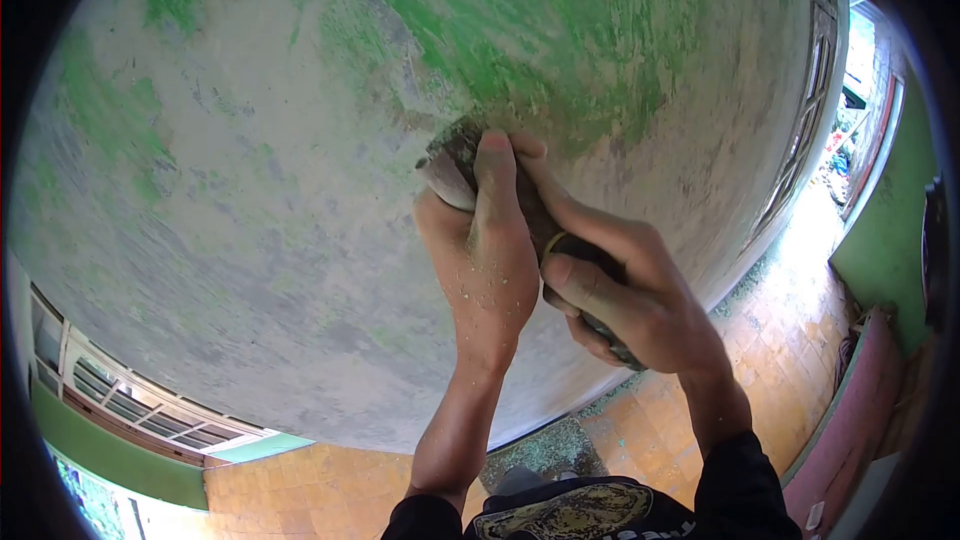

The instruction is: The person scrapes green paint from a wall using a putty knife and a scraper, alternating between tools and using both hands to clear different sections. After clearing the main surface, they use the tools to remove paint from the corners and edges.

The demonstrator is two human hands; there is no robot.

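Note:
Both of my hands are closed around a dark, dusty hand-held tool [538, 225] shaped like an angle grinder. It has a thick body, a thin yellow ring and a rounded grey piece at its head. My left hand [490, 230] grips the head end, thumb pointing up, with pale paint flakes on its back and wrist. Lower and to the right, my right hand [630, 290] wraps the black rear of the body. The head lies against the wall [300, 240], where green paint meets bare grey plaster. Its working face is hidden.
Green chips litter a dark floor patch [545, 450] at my feet and the orange tiles [650, 440]. A white-framed window [130, 385] is at lower left. Slatted shutters [805, 110] and a bright doorway are at right, with a pink ledge [840, 410] below.

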